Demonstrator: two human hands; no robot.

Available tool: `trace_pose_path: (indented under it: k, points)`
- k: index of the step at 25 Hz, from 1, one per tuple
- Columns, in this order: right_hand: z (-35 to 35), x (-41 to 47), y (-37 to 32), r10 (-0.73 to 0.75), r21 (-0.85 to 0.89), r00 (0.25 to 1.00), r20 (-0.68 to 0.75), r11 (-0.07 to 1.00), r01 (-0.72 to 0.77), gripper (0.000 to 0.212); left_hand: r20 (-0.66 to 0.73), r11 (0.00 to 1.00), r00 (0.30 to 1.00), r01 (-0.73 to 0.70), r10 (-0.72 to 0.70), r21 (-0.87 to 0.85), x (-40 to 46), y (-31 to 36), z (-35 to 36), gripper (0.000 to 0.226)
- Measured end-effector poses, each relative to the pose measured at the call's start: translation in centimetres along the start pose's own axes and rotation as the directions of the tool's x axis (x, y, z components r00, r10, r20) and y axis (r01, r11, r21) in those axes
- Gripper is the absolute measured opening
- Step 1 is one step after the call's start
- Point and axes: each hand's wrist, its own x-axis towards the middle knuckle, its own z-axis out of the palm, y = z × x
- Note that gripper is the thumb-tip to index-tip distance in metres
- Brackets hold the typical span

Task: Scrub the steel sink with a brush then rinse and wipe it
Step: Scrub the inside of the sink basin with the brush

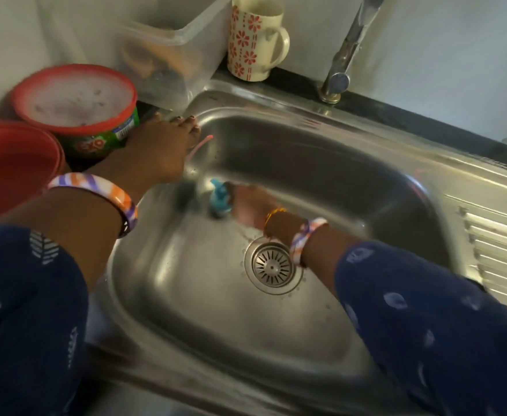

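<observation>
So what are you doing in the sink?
A person is scrubbing the steel sink. Their right hand grips a blue brush against the basin's left wall, above the drain. The left hand rests on the sink's rim beside a red-rimmed tub. No water runs from the tap.

Grey steel sink, blue brush, red-flowered cream mug, red-rimmed green tub, navy patterned sleeves.

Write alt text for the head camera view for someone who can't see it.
A person's right hand scrubs the left wall of a steel sink with a blue brush, while the left hand rests on the sink's left rim. A tub, mug and tap stand behind.
</observation>
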Motion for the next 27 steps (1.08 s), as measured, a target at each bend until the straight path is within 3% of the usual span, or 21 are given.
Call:
trace_pose_path:
  k: [1,2,3,4,5,7,8,9,10,12,13,14,15,16,17,19,21,23,24,27]
  points:
    - [-14.1,-5.1,-5.5,-0.012,0.184,0.984,0.177,0.983,-0.021,0.029,0.018,1.0,1.0,-0.01,0.009,0.01,0.1,-0.1,0.1,0.074]
    - [-21.7,-9.8,-7.8,0.015,0.383,0.993,0.115,0.922,-0.058,0.033,0.019,1.0,1.0,-0.003,0.002,0.027,0.2,-0.3,0.2,0.075]
    - [-14.6,-9.4,-7.8,-0.099,0.409,0.995,0.018,0.909,0.083,0.035,0.034,1.0,0.999,-0.007,0.007,0.008,0.1,-0.4,0.4,0.075]
    - [-14.6,-9.8,-7.7,-0.143,0.306,0.987,0.069,0.945,0.115,0.035,0.034,1.0,0.999,-0.002,0.002,-0.009,0.0,-0.3,0.2,0.075]
    - [-14.1,-12.0,-9.0,-0.138,0.254,0.99,-0.031,0.957,0.141,0.035,0.03,1.0,1.0,-0.005,0.006,-0.021,-0.1,-0.2,0.0,0.075]
    - [-11.4,-13.0,-10.7,-0.326,0.141,0.939,0.109,0.94,0.31,0.036,-0.001,1.0,1.0,-0.003,0.003,-0.002,-0.2,-0.1,-0.1,0.074]
    - [-12.6,-12.6,-10.7,-0.287,0.096,0.942,0.172,0.957,0.273,0.037,-0.006,1.0,1.0,-0.002,0.002,0.007,-0.2,-0.2,0.0,0.073]
    - [-13.0,-10.7,-9.8,-0.285,0.035,0.954,0.095,0.959,0.283,0.038,-0.015,1.0,1.0,-0.01,0.011,0.013,-0.2,-0.3,0.1,0.071]
    - [-14.4,-9.1,-8.1,-0.111,0.045,0.992,0.059,0.993,0.108,0.039,-0.03,1.0,0.999,-0.022,0.022,0.015,-0.2,-0.4,0.4,0.068]
    - [-15.3,-7.5,-6.4,0.131,0.059,0.988,0.086,0.989,-0.137,0.042,-0.073,0.999,0.997,-0.017,0.015,-0.03,-0.4,-0.4,1.0,0.062]
    - [-14.7,-8.8,-7.3,0.071,0.063,0.989,0.13,0.995,-0.08,0.041,-0.089,0.998,0.996,0.01,-0.015,-0.06,-0.6,-0.5,1.3,0.061]
    - [-13.9,-11.3,-9.3,-0.101,0.1,0.965,0.241,0.992,0.079,0.039,-0.099,0.995,0.994,0.033,-0.043,-0.093,-0.8,-0.6,1.5,0.059]
    - [-13.7,-14.2,-12.0,-0.299,0.242,0.901,0.314,0.943,0.229,0.038,-0.106,0.994,0.993,0.049,-0.059,-0.094,-1.0,-0.8,1.9,0.058]
    - [-13.9,-16.3,-13.7,-0.389,0.293,0.834,0.392,0.912,0.288,0.038,-0.106,0.997,0.993,0.05,-0.057,-0.066,-1.0,-1.0,2.1,0.056]
    - [-13.8,-16.4,-13.4,-0.39,0.253,0.855,0.342,0.914,0.316,0.041,-0.113,0.998,0.993,0.041,-0.046,-0.048,-0.9,-1.0,2.3,0.054]
    - [-14.0,-13.2,-11.3,-0.254,0.041,0.957,0.141,0.967,0.251,0.043,-0.113,0.999,0.993,0.04,-0.043,-0.029,-0.7,-1.1,2.5,0.055]
    - [-15.6,-8.4,-7.4,-0.006,-0.107,0.997,0.078,0.994,0.014,0.041,-0.117,0.999,0.993,0.033,-0.033,-0.004,-0.6,-1.0,2.5,0.055]
    - [-17.1,-8.5,-3.1,0.103,-0.185,0.986,0.13,0.98,-0.078,0.04,-0.138,1.0,0.99,0.026,-0.024,0.01,-0.5,-1.1,2.7,0.055]
    - [-17.3,-10.4,-1.6,0.142,-0.245,0.965,0.22,0.966,-0.086,0.04,-0.143,0.999,0.989,0.037,-0.037,-0.006,-0.6,-1.2,2.7,0.053]
    - [-17.3,-18.7,3.8,0.299,-0.41,0.835,0.462,0.907,-0.098,0.033,-0.136,0.998,0.99,0.035,-0.043,-0.059,-0.5,-1.2,2.8,0.047]
